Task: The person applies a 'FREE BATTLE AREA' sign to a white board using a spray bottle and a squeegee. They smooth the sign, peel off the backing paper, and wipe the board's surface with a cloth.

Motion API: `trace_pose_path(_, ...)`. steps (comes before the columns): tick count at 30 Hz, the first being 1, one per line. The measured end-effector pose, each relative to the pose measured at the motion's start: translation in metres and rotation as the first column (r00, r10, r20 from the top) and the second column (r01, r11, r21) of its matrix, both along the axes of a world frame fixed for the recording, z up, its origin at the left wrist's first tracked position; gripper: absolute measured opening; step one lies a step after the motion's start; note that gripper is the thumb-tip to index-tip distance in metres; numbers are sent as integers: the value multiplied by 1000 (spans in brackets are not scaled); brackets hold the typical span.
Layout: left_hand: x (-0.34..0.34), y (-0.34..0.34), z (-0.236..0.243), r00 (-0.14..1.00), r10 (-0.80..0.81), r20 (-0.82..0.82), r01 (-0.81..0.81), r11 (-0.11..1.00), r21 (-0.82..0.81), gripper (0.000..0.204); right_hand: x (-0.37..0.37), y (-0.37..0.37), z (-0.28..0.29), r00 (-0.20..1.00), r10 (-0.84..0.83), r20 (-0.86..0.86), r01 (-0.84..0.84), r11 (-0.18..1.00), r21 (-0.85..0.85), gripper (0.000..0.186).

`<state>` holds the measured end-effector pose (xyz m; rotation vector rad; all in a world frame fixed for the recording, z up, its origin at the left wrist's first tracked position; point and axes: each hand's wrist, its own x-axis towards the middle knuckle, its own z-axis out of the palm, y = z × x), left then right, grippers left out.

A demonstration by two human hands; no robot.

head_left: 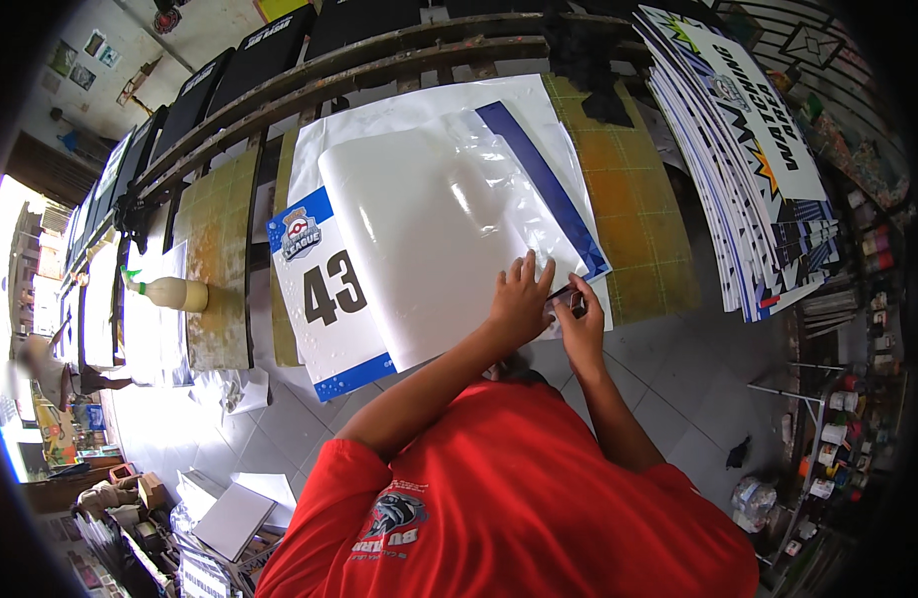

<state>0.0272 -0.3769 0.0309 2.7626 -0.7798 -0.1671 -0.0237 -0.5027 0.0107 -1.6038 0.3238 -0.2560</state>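
2 grips: left grip (522,299) and right grip (582,324) sit just beside each other by the near right corner of the printed board (309,269).
Left grip: fingers extended and resting on the clear film (519,204), pinching nothing visible.
Right grip: fingers bent in near a small dark item (560,292); whether they pinch it, I cannot tell.
Printed board: on the slatted tabletop (643,219), long axis running left to right and slanting away at the right, so most of it lies leftward of and beyond both grips.
White sheet (409,229): glossy, over the board's middle, between its left end and the film.
Blue border (554,194): along the board's right end; the right grip is nearer its near corner.
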Motion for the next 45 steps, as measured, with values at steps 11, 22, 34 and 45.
trace_pose_path(11, -3, 118, 58, 763, 639, -98, -530, 532, -661, 39, 16, -1, 59, 897, 363, 253, -261, 896, -359, 57)
trace_pose_path(22, -128, 318, 50, 267, 761, -592, -130, -580, -804, 34, 59, -32, 7, 940, 279, -195, -328, 897, -296, 46)
trace_pose_path(34, -193, 357, -10, 157, 767, -622, -86, -617, -782, 30, 51, 25, 11, 812, 472, -343, -537, 835, -122, 45)
trace_pose_path(45, -195, 389, -13, 343, 594, -728, -34, -766, -642, 37, 43, 48, 5, 824, 463, -326, -512, 855, -80, 43)
